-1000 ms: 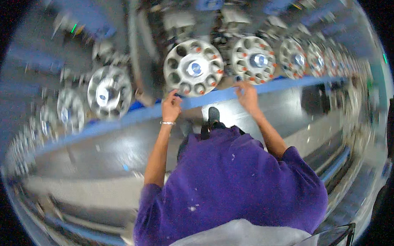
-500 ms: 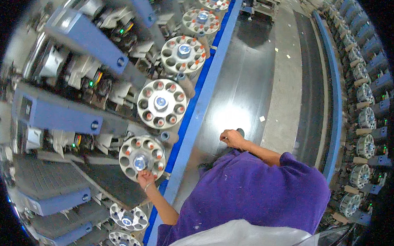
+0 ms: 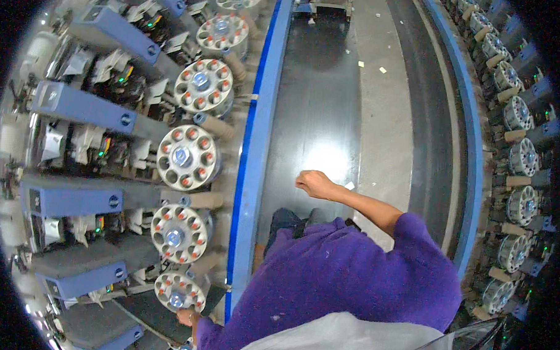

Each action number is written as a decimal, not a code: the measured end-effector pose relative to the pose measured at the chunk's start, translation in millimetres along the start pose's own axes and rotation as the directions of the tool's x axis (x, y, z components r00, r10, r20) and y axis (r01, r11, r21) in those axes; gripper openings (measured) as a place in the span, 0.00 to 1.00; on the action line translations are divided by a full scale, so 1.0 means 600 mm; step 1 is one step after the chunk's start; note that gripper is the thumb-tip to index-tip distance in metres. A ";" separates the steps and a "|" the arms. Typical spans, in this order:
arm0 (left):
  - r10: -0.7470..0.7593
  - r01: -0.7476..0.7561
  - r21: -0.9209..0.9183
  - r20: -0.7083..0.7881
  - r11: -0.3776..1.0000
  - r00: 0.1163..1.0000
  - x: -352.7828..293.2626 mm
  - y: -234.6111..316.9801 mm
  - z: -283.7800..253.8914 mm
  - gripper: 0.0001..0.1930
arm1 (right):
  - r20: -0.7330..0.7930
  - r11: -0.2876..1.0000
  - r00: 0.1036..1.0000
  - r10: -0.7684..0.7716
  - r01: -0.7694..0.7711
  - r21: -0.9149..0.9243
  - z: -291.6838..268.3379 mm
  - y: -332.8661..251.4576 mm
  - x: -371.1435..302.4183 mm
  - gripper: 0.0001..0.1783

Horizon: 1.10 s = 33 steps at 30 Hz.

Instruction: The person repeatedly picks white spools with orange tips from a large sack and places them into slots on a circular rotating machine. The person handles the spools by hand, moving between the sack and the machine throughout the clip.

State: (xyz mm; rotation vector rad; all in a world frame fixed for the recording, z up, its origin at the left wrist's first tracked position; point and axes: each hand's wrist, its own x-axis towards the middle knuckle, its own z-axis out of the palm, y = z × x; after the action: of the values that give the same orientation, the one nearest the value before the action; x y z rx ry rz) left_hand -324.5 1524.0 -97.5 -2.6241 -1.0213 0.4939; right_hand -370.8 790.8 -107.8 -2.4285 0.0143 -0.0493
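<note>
Low at the left, my left hand (image 3: 186,317) is at the near edge of a round white bobbin magazine (image 3: 192,303) with a blue hub. Its fingers are small and partly hidden, so I cannot make out a grip. Orange-tipped bobbins sit in several of this magazine's round pockets. A similar magazine (image 3: 194,249) with orange-tipped bobbins is just ahead of it. My right hand (image 3: 315,183) hangs over the aisle in a loose fist, with nothing visible in it and no machine part near it.
A long winding machine with blue housings (image 3: 79,109) and more magazines runs along the left, behind a blue rail (image 3: 265,113). Brown tubes (image 3: 215,127) jut out between magazines. Another machine row (image 3: 522,205) lines the right. Paper scraps (image 3: 383,70) lie on the aisle floor.
The view has turned and shifted, and the left-hand magazines appear lower and further left. My left arm now trails further back toward the lower edge. My right hand stays curled over the aisle.
</note>
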 end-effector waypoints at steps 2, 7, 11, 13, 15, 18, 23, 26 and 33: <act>-0.009 0.009 -0.007 0.025 1.000 1.000 -0.052 0.066 0.007 0.09 | -0.100 0.999 0.994 -0.039 0.042 0.033 -0.063 0.031 0.052 0.06; 0.200 -0.220 0.051 0.260 0.974 0.945 -0.167 0.353 0.051 0.10 | -0.297 0.948 0.943 0.147 -0.049 0.316 -0.158 0.222 0.174 0.07; 0.525 -0.635 0.086 0.485 0.767 0.700 -0.260 0.708 0.091 0.11 | -0.221 0.872 0.853 0.473 -0.417 0.257 -0.145 0.507 0.130 0.12; 0.709 -0.844 0.027 0.528 0.536 0.467 -0.337 0.943 0.076 0.12 | -0.017 0.668 0.669 0.743 -0.739 0.088 -0.137 0.631 -0.004 0.18; 0.874 -0.947 -0.082 0.416 0.312 0.252 -0.454 1.215 0.019 0.13 | 0.094 0.438 0.428 0.899 -0.872 -0.218 -0.150 0.711 -0.194 0.22; 0.988 -0.963 -0.258 0.149 0.070 0.032 -0.696 1.615 -0.150 0.14 | 0.259 -0.061 -0.087 0.962 -0.992 -0.107 -0.212 0.763 -0.447 0.13; 0.957 -0.603 -0.745 -0.252 -0.286 -0.142 -1.093 2.051 -0.418 0.13 | 0.482 0.027 -0.097 0.871 -0.970 -0.242 -0.346 0.869 -0.598 0.15; 0.909 -0.676 -0.649 -0.410 -0.350 -0.077 -1.193 2.160 -0.394 0.14 | 0.374 -0.038 -0.021 0.927 -0.999 0.038 -0.410 1.023 -0.524 0.15; 0.943 -0.908 -0.417 0.283 -0.044 -0.176 -1.084 1.965 -0.107 0.12 | -0.148 0.539 0.526 0.837 -0.750 0.383 -0.822 1.422 0.011 0.17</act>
State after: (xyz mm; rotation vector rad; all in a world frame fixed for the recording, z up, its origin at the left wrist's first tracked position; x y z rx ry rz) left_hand -46.9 228.7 -346.7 -2.7903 1.3527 1.5198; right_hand -381.3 -177.1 -292.5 -1.8776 1.2156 -0.0140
